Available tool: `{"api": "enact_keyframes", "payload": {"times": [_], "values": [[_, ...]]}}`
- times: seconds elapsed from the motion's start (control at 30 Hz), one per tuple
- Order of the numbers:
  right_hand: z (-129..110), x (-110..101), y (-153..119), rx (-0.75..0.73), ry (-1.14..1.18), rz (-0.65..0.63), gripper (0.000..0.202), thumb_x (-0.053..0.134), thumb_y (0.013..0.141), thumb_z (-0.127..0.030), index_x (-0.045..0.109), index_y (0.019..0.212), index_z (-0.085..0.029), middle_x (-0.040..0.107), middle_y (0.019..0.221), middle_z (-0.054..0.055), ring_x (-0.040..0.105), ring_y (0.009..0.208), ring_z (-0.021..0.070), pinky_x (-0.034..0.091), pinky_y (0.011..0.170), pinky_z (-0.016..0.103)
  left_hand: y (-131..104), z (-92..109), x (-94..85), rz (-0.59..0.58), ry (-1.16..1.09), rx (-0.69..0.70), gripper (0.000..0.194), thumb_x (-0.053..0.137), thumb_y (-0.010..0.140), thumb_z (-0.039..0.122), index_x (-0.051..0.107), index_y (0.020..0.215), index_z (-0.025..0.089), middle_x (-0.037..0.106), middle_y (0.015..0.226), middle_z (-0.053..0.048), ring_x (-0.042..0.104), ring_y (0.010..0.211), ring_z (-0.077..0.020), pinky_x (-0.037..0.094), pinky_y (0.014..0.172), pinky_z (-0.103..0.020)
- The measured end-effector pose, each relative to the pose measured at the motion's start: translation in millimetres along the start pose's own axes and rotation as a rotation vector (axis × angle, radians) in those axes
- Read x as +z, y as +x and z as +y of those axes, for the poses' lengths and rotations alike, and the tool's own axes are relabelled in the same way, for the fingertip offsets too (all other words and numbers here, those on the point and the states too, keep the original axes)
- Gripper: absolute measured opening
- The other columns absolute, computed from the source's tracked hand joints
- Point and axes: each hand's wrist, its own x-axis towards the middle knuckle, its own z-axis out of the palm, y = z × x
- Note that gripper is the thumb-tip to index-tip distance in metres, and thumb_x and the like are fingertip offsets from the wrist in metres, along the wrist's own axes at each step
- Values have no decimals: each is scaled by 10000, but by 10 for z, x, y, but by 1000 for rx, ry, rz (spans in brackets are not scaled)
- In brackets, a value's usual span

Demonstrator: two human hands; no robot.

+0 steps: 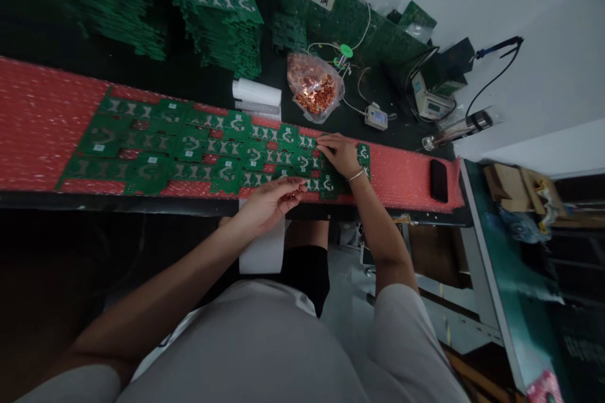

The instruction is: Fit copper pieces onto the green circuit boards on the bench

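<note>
In the head view, the left hand (271, 201) pinches small copper pieces (299, 189) above the surface's (397, 133) near edge. The right hand's (341, 154) fingers bend over circuit boards (189, 145) lined along that edge; I cannot tell whether they grip anything.

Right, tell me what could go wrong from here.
The left hand seems to pinch a small copper-coloured bit, which might drop among the green boards. The right hand, down at those boards, could nudge one askew. Those nearest the bench edge might get knocked off.
</note>
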Motion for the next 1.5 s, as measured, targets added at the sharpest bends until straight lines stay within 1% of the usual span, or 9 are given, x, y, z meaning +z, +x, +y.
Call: {"api": "enact_keyframes", "payload": {"times": [0.13,0.3,0.47,0.57,0.67,0.77,1.03,1.3,1.5], "values": [[11,28,-10,-21,-60,-22,142,612,927,-260,742,915,-206,749,1022,63,662,997,185,526,946,406,9,-6,-34,1,-1,23,165,771,666,70,729,821,111,690,833,-54,625,729,-85,515,665,-154],[-66,10,-41,-87,-124,-58,160,576,931,-224,730,918,-184,706,1059,92,609,1036,214,500,966,438,18,0,-76,-14,-11,81,181,834,683,221,722,773,110,677,771,-54,609,682,-87,486,596,-155],[-614,-80,-161,-18,13,97,199,570,948,-299,703,1082,-232,627,1087,88,592,1053,198,512,944,418,32,28,-95,-18,5,107,238,809,739,315,735,816,103,678,787,-69,572,640,-74,470,573,-159],[-1002,-111,-251,-31,195,24,178,612,932,-350,717,1021,-238,615,1022,59,607,970,166,537,872,359,35,39,-84,-32,0,111,256,815,733,330,721,796,101,651,742,-56,545,606,-69,442,537,-160],[-1199,-100,-305,-51,223,-23,176,665,895,-365,728,995,-235,611,1000,53,601,946,163,534,863,354,29,31,-61,-63,8,139,302,845,691,357,677,716,108,570,634,-9,481,537,-56,359,459,-158],[-1226,-79,-325,-67,132,-21,132,666,896,-347,736,953,-250,616,978,50,591,951,174,516,882,383,21,6,-48,-82,76,160,351,837,698,397,646,674,104,533,595,-2,451,513,-55,304,432,-169],[-1282,-89,-406,-79,93,70,132,579,946,-279,692,920,-216,642,964,68,607,966,182,519,885,377,1,-12,-71,-54,64,133,291,823,696,346,669,702,98,619,717,-44,520,587,-72,379,492,-181],[-1280,-131,-539,-80,98,-37,172,547,964,-277,712,1006,-252,689,969,58,631,936,169,526,877,366,22,-11,-143,-110,67,51,142,779,632,196,665,649,114,587,652,-12,508,576,-64,392,512,-167],[-1411,-57,-583,-1,-62,155,157,663,901,-391,722,933,-249,721,919,55,660,924,203,525,851,396,-6,-24,-50,9,20,122,190,828,603,214,694,707,128,613,714,-11,527,612,-64,390,524,-161]]}}
